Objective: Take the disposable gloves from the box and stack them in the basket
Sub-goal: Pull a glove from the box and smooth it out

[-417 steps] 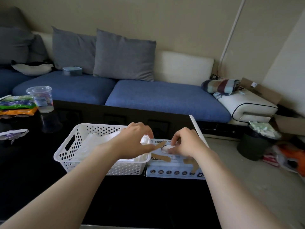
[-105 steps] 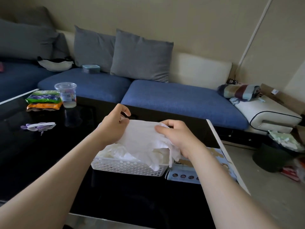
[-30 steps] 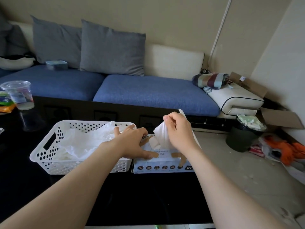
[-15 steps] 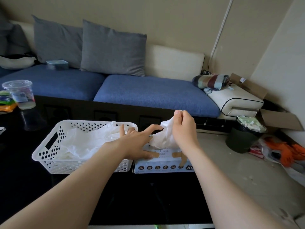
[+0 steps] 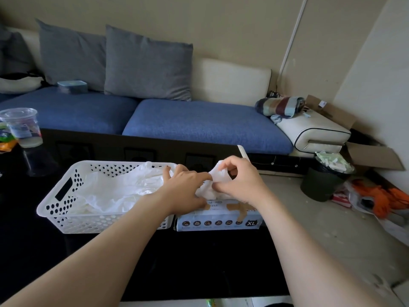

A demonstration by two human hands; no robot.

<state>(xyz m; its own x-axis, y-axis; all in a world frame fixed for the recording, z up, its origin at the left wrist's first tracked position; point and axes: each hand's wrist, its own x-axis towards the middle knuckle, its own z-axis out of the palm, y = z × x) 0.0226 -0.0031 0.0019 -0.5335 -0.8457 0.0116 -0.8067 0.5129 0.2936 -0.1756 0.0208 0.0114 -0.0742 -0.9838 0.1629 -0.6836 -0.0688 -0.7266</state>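
One crumpled glove [image 5: 216, 183] is pinched by left hand [image 5: 186, 191] and right hand [image 5: 241, 185] over one box [image 5: 221, 223] at the table's [image 5: 199, 262] right edge, with one basket [image 5: 57, 210] just beside it.

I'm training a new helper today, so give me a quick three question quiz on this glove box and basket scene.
1. True or false: the white basket stands left of the glove box.
2. The left hand and right hand both touch the crumpled glove. Where is it? A) inside the basket B) just above the box C) behind the basket
3. Fill in: the size printed on the box front is ___.
Key: 1 true; 2 B; 3 XL.
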